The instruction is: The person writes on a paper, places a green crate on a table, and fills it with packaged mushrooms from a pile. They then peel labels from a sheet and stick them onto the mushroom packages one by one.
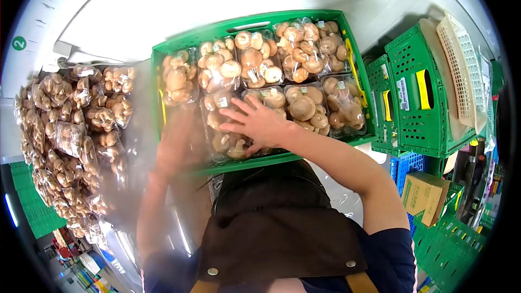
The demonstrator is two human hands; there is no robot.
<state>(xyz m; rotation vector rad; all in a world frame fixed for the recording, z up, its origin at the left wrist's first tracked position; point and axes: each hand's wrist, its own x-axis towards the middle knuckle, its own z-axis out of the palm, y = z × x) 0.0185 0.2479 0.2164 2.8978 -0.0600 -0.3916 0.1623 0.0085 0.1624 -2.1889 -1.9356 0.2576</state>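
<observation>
A green crate [206,30] in front of me holds clear-wrapped packs of brown-capped mushrooms in two rows. My right hand [260,125] lies over the near row with its fingers spread, touching a mushroom pack [220,140] at the left of that row. Part of this pack is hidden under the fingers. My left hand [182,138] is smeared by motion at the crate's near left corner, beside the same pack. Whether its fingers hold anything does not show.
Many bagged mushrooms [70,135] are heaped on the left. Stacked green crates [410,92] stand at the right, with a cream plastic basket [458,65] on them. Lower right are a cardboard box [423,198] and a blue crate [404,168]. A white cable adapter [61,50] sits upper left.
</observation>
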